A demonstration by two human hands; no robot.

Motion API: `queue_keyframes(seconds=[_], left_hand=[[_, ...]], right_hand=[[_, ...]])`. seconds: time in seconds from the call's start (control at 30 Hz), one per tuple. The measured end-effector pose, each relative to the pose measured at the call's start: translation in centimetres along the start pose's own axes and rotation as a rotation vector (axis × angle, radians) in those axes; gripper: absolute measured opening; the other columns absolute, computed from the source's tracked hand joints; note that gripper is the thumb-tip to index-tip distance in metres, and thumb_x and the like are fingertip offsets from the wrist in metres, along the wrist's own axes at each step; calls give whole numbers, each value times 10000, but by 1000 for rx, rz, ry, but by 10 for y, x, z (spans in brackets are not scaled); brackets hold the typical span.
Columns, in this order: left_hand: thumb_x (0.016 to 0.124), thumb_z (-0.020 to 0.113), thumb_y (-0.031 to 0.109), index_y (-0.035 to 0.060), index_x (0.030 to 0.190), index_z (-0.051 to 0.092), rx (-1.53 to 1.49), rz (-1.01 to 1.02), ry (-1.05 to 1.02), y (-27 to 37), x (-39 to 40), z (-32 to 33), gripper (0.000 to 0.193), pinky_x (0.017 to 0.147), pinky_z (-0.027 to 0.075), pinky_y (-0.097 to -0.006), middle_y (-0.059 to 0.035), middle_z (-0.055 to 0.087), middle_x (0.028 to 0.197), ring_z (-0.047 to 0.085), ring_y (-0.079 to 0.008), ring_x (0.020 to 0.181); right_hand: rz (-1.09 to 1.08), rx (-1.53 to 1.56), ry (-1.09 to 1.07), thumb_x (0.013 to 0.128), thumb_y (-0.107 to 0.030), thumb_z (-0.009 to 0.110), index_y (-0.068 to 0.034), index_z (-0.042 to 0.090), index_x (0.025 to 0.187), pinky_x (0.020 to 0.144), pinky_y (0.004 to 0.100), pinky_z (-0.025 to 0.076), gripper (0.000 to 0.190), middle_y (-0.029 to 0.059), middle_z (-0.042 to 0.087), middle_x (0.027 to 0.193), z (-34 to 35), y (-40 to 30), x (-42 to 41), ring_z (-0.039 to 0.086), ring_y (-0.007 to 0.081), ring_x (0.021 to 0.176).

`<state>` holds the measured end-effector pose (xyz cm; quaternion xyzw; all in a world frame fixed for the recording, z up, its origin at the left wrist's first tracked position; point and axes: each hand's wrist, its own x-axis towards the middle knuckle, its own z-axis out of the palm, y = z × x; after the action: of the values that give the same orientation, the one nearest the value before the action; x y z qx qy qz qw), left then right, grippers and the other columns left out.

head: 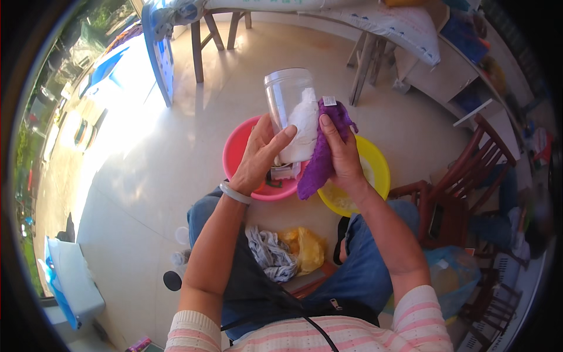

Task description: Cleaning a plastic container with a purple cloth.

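A clear plastic jar [279,99] is tilted in front of me, held by my left hand [261,156] with the thumb along its side. A white patch [301,132] covers much of the jar's lower part; whether it is powder inside or a paper label, I cannot tell. My right hand [343,156] grips a purple cloth [316,174] with a white tag, pressed against the jar's right side. Below the jar, a pink basin [233,152] contains small items, partly hidden by my left hand. Under my right hand stands a yellow basin [382,169] with what looks like soapy water.
Between my feet lie a grey striped cloth [272,255] and a yellow plastic bag [311,251]. A red-brown wooden chair [477,171] stands at right, near a blue plastic bag [459,273]. Ahead, white sacks [391,26] rest on a wooden-legged support [365,66].
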<state>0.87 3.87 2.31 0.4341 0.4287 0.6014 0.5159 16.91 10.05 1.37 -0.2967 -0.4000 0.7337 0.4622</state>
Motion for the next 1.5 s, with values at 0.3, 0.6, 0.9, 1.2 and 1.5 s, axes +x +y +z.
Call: queue_keyframes(seconds=[0.3, 0.6, 0.9, 1.2, 1.5], left_hand=[[723, 836, 271, -35, 1294, 489, -214, 55, 132, -2, -1, 4, 735, 888, 520, -342, -130, 626, 1150, 635, -215, 1019], [600, 881, 265, -32, 1309, 493, 16, 72, 4, 5, -11, -10, 861, 974, 482, -360, -137, 619, 1210, 619, -233, 1088], [529, 922, 235, -2, 1410, 376, 10, 83, -117, 4, -31, -8, 1063, 1076, 391, -375, -112, 527, 1328, 513, -213, 1246], [544, 928, 220, -2, 1433, 345, 1, 40, -173, -11, -31, 1, 1086, 1078, 393, -372, -114, 513, 1350, 498, -226, 1261], [555, 882, 305, 1, 1436, 377, -320, 2, -163, -13, -26, -12, 1060, 1066, 412, -366, -114, 547, 1310, 531, -235, 1231]], right_hand=[[-127, -151, 41, 954, -324, 682, -62, 602, 1176, 746, 218, 470, 353, -30, 609, 993, 12, 18, -2, 541, 54, 841], [452, 295, -168, 986, -387, 573, -88, 562, 1274, 950, 342, 498, 415, 66, 632, 1196, 0, 18, 3, 611, 179, 1072], [-150, -194, -537, 978, -209, 581, -59, 488, 1367, 1035, 329, 454, 428, 77, 583, 1308, -22, 34, -20, 552, 189, 1220], [142, 24, -454, 999, -239, 556, -76, 470, 1372, 1038, 374, 467, 415, 120, 555, 1325, -35, 67, -22, 576, 210, 1176], [-2, 79, -218, 985, -312, 598, -95, 494, 1312, 939, 375, 529, 406, 118, 588, 1228, -6, 87, -5, 651, 236, 1000]])
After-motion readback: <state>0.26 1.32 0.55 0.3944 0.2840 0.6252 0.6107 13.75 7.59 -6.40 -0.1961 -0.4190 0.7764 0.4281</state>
